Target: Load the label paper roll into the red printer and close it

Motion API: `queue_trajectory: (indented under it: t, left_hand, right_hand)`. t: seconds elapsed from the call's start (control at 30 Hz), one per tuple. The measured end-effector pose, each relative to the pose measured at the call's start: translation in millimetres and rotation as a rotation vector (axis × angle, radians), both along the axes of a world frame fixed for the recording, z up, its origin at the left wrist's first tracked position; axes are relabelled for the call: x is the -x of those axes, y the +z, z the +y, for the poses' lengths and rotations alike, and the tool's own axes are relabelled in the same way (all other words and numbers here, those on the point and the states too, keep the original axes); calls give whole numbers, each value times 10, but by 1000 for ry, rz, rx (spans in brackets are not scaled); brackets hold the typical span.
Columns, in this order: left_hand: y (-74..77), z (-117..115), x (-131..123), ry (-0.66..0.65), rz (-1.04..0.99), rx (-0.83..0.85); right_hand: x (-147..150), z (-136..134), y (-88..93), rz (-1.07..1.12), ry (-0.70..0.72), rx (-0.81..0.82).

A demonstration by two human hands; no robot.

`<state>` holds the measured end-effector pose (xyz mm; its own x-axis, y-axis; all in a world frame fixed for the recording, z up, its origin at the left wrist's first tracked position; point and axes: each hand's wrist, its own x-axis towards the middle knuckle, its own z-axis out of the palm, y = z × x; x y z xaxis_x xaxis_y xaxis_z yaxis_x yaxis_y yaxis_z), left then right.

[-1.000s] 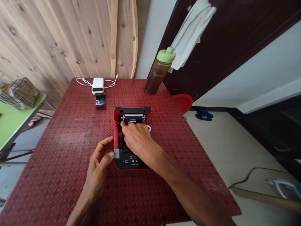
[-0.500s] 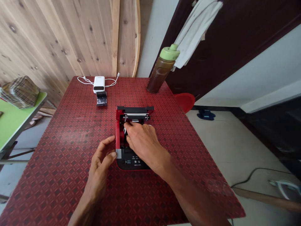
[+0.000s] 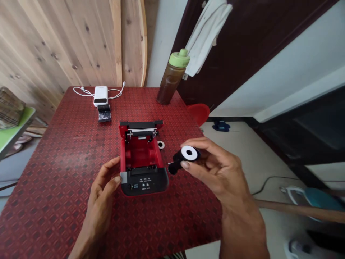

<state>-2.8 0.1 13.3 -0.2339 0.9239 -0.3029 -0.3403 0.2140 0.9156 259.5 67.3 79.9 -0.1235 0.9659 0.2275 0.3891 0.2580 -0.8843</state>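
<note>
My right hand (image 3: pixel 215 172) grips a black roll (image 3: pixel 185 155) in its fingers, off the bench (image 3: pixel 61 187) beside the open red printer (image 3: pixel 141 156). My half-open left fingers (image 3: pixel 111 169) seem to touch the printer. A loose grip could drop the roll.

1. Bright, even indoor light fills the scene, and the shadows are soft and faint.
2. Wide-angle distortion bends the wooden wall (image 3: pixel 61 43) and red table (image 3: pixel 48 201) toward the edges.
3. The raised right hand (image 3: pixel 221 176) looks slightly soft.

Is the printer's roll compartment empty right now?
Empty: the printer's red compartment shows bare, while the right hand holds the black roll outside it.
</note>
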Motion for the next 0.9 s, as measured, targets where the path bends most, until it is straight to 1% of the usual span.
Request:
queue_trajectory:
  t: [0.07,0.13,0.2,0.27,0.4,0.5,0.6,0.7,0.8,0.9]
  left_hand:
    - [-1,7,-5,16,15,-5]
    - [0,14,-10,28,15,-3]
    - [4,20,-16,40,10,10]
    - [11,26,-22,48,9,25]
    - [38,42,-41,70,33,30]
    - [64,59,-60,75,47,40]
    - [87,77,-82,101,71,60]
    - [109,91,-106,124,79,68]
    - [126,97,-124,131,70,81]
    - [124,94,-121,125,68,91]
  right_hand:
    - [-188,-52,-237,117,-67,72]
    - [-253,-100,-482,173,-118,158]
    - [-208,-138,-673,167,-111,238]
    - [-100,-160,-777,123,-54,277]
    - [76,-158,-800,-21,88,232]
    - [75,-149,-805,-75,145,206]
    - [-6,-164,-855,-90,176,218]
    - [-145,-198,-880,-72,205,273]
    - [-337,-184,-811,-64,213,309]
    - [-481,-36,-687,-80,174,281]
